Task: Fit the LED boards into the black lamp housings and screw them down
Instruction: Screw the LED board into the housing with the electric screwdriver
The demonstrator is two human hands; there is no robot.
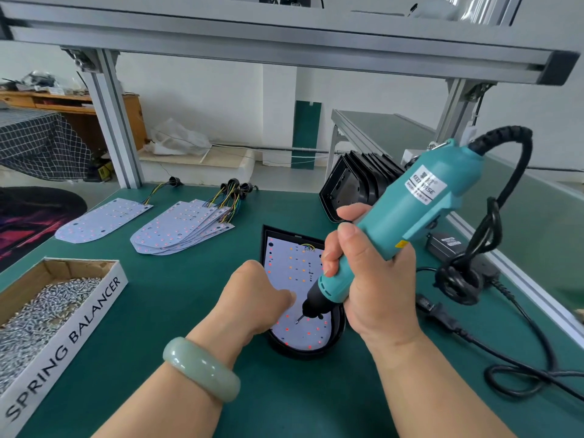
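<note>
Both hands meet over the LED board (284, 276): left hand (256, 298) pinches the screw (298, 320), right hand (369, 279) grips the screwdriver (404, 216) slanting down onto it

Single head-worn wide-angle view, looking forward and down, close over the green bench (189, 295); frame rail (284, 49) overhead.

green bracelet (202, 368), black power adapter (448, 245) on the mat, checked cloth (38, 143) far left
</note>
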